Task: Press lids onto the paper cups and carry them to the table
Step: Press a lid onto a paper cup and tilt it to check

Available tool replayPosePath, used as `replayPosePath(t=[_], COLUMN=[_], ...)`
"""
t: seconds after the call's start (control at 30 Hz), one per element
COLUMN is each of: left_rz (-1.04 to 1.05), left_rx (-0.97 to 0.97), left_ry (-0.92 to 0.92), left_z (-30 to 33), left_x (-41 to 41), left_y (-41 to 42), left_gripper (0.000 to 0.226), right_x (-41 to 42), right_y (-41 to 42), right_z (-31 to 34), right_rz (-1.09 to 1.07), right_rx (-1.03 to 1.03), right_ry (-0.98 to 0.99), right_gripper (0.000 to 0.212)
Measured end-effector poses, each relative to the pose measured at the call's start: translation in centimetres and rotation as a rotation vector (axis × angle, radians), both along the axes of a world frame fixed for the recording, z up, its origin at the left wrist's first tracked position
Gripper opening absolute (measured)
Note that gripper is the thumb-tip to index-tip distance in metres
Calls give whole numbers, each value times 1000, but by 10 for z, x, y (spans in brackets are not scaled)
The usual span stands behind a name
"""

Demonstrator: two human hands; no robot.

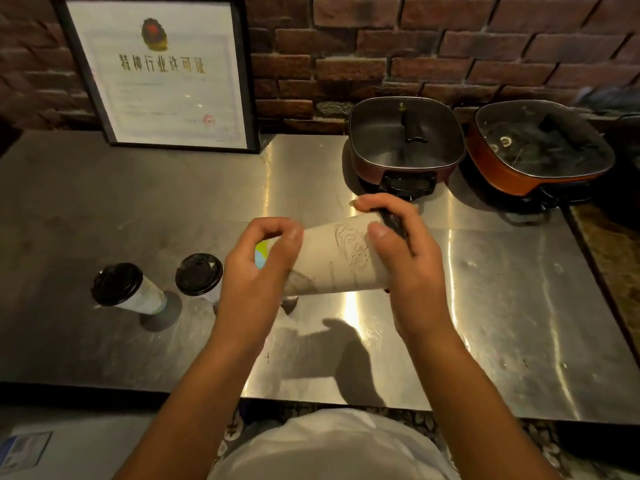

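Observation:
I hold a tall white paper cup (337, 259) on its side above the steel counter (485, 306), its mouth pointing right. My left hand (258, 268) grips the cup's base end. My right hand (403, 252) wraps the mouth end, fingers over a black lid (394, 223) that sits at the rim. Two more paper cups stand upright at the left, each with a black lid on top: one at the far left (119, 287), the other (200, 276) just beside my left hand.
Two square electric pots with glass lids (405, 140) (540, 147) stand at the counter's back right. A framed certificate (162, 74) leans against the brick wall at the back left. The counter's front edge runs just before my body.

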State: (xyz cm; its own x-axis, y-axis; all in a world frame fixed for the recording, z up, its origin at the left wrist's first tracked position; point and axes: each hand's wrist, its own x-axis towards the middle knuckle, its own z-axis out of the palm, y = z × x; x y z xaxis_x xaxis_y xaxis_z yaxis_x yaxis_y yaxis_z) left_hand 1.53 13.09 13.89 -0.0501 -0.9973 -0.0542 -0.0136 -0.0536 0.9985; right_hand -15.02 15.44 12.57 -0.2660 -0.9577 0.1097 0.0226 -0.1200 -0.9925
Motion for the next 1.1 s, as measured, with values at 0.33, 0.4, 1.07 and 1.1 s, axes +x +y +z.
replayPosePath(t=[0.33,0.4,1.07,1.1], left_rz=[-13,75,29,25], left_rx=[-658,-340,162,254], left_ry=[-374,-131,96,183], left_z=[-10,-5,-30,-31], left_x=[3,-1,3,4], left_y=[9,6,6,3], left_gripper=[25,20,14,18], right_x=[-7,-1,2,3], right_y=[-9,-4,5,8], right_z=[8,1,-21,-24], right_rz=[89,17,-10,19], right_rx=[344,78,-86,-148], right_ry=[-308,-175,101,191], right_gripper=[21,26,34,39])
